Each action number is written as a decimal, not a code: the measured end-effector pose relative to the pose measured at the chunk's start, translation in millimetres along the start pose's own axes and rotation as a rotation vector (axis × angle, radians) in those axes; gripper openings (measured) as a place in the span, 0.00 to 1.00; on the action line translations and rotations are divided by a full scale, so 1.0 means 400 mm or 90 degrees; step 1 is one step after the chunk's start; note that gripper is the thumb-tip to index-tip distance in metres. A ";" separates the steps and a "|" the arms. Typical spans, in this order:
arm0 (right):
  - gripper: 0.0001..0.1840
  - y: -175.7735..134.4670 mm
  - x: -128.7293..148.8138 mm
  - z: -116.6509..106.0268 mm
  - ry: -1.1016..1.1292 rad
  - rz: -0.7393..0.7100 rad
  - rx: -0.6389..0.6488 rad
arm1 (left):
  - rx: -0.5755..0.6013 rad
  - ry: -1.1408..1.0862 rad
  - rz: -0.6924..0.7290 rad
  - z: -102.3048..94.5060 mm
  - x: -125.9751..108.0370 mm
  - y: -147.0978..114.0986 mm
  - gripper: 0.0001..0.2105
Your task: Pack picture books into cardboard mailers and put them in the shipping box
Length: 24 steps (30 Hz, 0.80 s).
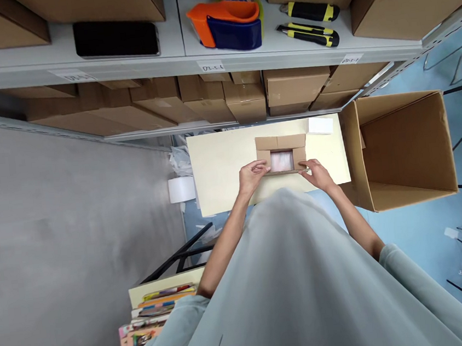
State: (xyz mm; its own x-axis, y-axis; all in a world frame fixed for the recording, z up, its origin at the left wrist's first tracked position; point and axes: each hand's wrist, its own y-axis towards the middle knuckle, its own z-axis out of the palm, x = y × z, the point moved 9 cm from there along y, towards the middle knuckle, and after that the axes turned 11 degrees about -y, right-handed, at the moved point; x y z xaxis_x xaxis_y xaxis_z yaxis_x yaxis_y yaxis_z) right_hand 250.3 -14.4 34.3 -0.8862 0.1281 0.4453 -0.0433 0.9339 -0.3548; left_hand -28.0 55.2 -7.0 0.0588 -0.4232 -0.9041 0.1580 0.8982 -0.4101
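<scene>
A small cardboard box [280,142] lies on the cream tabletop [222,168] with its flaps folded outward. Through its opening a pale pink-and-white item [281,161] shows, too blurred to name. My left hand [252,177] grips the box at its near left corner, thumb and fingers closed around the flap. At the near right corner my right hand [316,174] pinches the front flap edge between thumb and fingers. A small white box [320,125] sits behind and to the right of the cardboard box, apart from both hands.
A large open carton [408,149] stands right of the table. Above hangs a shelf holding a phone [116,39], an orange-and-blue tape dispenser [232,24] and two utility knives [310,24], with cartons below. A white roll [181,189] and a stack of books [159,312] are at left.
</scene>
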 end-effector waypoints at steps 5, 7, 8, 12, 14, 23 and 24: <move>0.21 -0.002 0.003 -0.005 0.014 0.000 0.003 | 0.008 -0.053 -0.007 -0.003 0.001 0.003 0.26; 0.20 -0.001 0.003 -0.005 0.021 -0.004 -0.003 | -0.013 -0.052 -0.001 -0.013 -0.002 0.004 0.25; 0.20 0.000 0.002 -0.005 0.027 -0.006 -0.008 | -0.034 -0.041 0.007 -0.023 -0.006 0.005 0.25; 0.21 0.010 -0.018 -0.005 0.064 0.020 -0.062 | -0.130 0.005 0.038 -0.074 -0.018 0.010 0.19; 0.23 0.019 -0.038 -0.001 0.074 0.057 -0.095 | -0.154 0.026 0.044 -0.099 -0.016 0.013 0.18; 0.43 0.070 -0.091 0.039 0.140 0.138 -0.128 | -0.097 0.175 0.024 -0.124 0.065 0.038 0.43; 0.47 0.076 -0.093 0.039 0.151 0.139 -0.122 | -0.061 0.178 0.024 -0.107 0.073 0.045 0.46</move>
State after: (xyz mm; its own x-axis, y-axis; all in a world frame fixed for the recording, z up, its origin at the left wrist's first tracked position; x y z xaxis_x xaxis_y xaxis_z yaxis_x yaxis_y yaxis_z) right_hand 274.8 4.1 -6.2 -0.7327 0.3840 0.5619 0.2424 0.9187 -0.3118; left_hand -65.7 64.2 -46.0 -0.2124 -0.3518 -0.9117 0.0656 0.9257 -0.3725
